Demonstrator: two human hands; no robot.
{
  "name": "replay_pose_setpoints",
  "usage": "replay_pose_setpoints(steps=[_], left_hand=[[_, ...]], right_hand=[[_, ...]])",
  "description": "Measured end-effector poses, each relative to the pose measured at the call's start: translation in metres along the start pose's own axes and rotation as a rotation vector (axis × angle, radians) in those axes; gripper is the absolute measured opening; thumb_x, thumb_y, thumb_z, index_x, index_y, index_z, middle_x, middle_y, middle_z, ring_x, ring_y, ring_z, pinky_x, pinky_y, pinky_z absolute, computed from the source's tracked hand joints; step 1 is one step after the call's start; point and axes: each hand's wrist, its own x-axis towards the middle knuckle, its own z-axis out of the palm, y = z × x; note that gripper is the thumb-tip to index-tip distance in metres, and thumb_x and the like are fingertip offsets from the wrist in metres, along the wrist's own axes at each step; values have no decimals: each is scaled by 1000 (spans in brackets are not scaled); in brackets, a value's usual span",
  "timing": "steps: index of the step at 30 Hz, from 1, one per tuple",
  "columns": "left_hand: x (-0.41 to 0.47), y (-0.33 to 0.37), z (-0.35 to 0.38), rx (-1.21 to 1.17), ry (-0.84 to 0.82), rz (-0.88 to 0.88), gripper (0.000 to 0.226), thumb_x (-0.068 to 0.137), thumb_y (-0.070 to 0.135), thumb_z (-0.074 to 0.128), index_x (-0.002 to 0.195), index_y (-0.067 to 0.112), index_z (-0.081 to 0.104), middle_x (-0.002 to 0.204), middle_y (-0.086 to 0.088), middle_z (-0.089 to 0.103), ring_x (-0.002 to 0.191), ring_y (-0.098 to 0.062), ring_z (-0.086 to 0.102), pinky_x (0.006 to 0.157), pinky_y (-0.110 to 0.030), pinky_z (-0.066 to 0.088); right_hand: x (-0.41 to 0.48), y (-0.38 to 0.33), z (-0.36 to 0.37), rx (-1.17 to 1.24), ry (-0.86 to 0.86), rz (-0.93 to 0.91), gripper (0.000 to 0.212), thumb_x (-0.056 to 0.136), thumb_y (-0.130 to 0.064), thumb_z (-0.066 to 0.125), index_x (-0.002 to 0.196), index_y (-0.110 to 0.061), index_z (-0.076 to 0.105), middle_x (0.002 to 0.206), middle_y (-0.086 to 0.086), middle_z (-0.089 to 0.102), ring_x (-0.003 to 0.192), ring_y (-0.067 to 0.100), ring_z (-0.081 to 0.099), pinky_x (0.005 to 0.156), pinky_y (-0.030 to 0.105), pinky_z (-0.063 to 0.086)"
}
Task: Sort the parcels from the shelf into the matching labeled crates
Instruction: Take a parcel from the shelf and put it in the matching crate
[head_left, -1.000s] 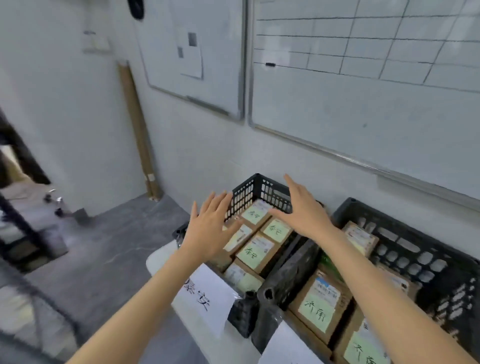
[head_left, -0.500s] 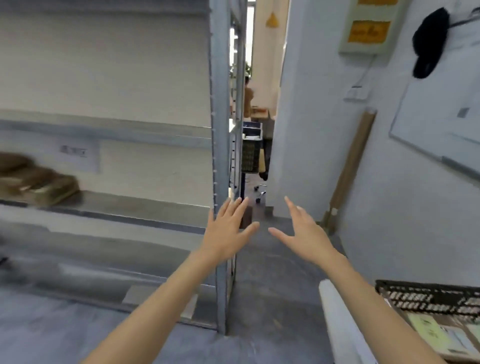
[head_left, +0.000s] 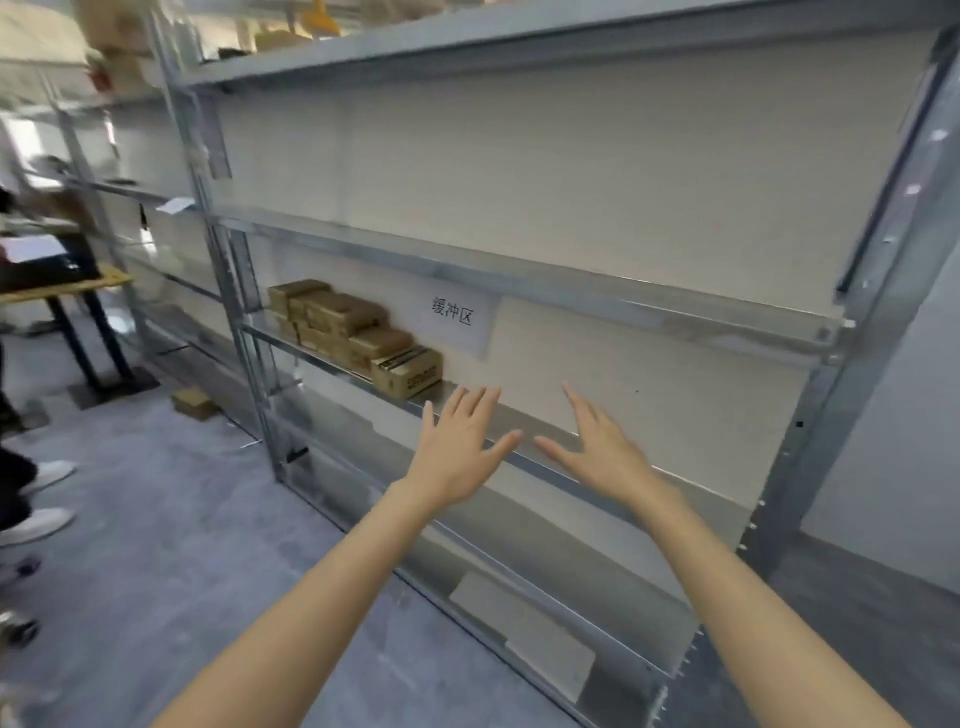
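Grey concrete floor (head_left: 182, 519) lay beneath two bare forearms stretched forward. The left grip (head_left: 457, 447) was released, fingers straight and spread, thumb out to the right, holding nothing. The right grip (head_left: 602, 452), just beside it but apart from it, was released too, fingers straight, thumb pointing toward the left grip, empty. Both hung before the front edge of a steel shelf (head_left: 436, 397); whether either touched the metal could not be told.

Below the grips, on the lowest board, lay pale flat slabs (head_left: 519, 623). Up and to the left of the left grip, on the steel shelf, stood the parcels (head_left: 337, 322): brown cardboard boxes stacked close to the left upright. The nearest parcel (head_left: 408, 371), with dark print on its end, sat near the left grip's fingertips but apart from them. Above the grips, on the pale back panel, hung a white paper sign (head_left: 453, 312) with dark characters.

Farther left of the left grip, a small cardboard box (head_left: 193, 402) lay on the floor by the upright, and beyond it stood a wood-topped worktop (head_left: 62, 283) on black legs carrying a black object. White shoes (head_left: 47, 475) showed at the far left edge.
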Motion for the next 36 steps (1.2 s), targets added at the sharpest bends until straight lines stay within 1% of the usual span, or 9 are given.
replay_pose_setpoints(steps=[4,8,14,18,22,26,32,34,36], left_hand=[[15,-73,-25,35,10,-77,70,98,58,34,156,26,13,163,6,12,150,-15,0,120,-51,0],[25,-136,-39,31,19,-143,71,98,59,34,156,25,13,163,6,11,150,-15,-1,120,-51,0],[50,-204,-43,14,49,-225,70,98,57,35,156,25,11,164,5,10,150,-15,-3,120,-50,-2],[84,-245,-33,-1,46,-236,72,97,59,34,156,24,11,164,6,9,151,-16,-3,120,-50,-1],[136,-293,-20,-12,42,-226,75,96,61,35,156,23,10,164,6,9,151,-15,-1,121,-49,2],[195,-341,-5,-53,19,-197,77,96,58,41,157,23,9,163,6,10,150,-14,7,121,-45,6],[272,-403,21,-149,-73,-141,82,94,52,52,157,23,8,163,5,15,146,-13,24,116,-34,25],[289,-418,31,-166,-98,-144,85,93,52,55,157,21,8,162,5,16,145,-15,26,115,-34,29],[305,-431,40,-163,-135,-134,88,91,54,56,157,21,8,162,4,17,145,-17,28,114,-35,30]], right_hand=[[59,-59,41,48,-27,-68,86,93,-64,48,159,-28,6,162,3,24,147,23,26,112,41,32],[107,-101,78,72,-75,-128,86,94,-62,50,159,-28,5,161,4,25,148,22,26,113,42,32],[174,-141,119,93,-117,-196,85,94,-60,52,159,-28,7,161,2,24,147,22,26,112,46,32],[225,-155,150,119,-117,-227,88,92,-64,51,159,-26,9,162,1,24,148,23,26,115,48,32],[290,-157,183,128,-120,-196,89,91,-65,51,159,-25,9,163,3,21,149,23,23,116,46,31],[366,-152,216,168,-112,-115,88,92,-56,56,159,-25,8,163,8,16,150,25,19,118,47,28],[451,-143,259,209,-110,14,92,91,-49,63,159,-24,7,163,11,16,150,26,20,117,46,28],[467,-137,272,203,-138,60,96,89,-50,65,159,-24,5,163,11,14,150,27,20,117,49,29],[479,-130,285,202,-180,96,104,84,-54,69,159,-25,2,164,11,11,150,29,19,116,51,29]])
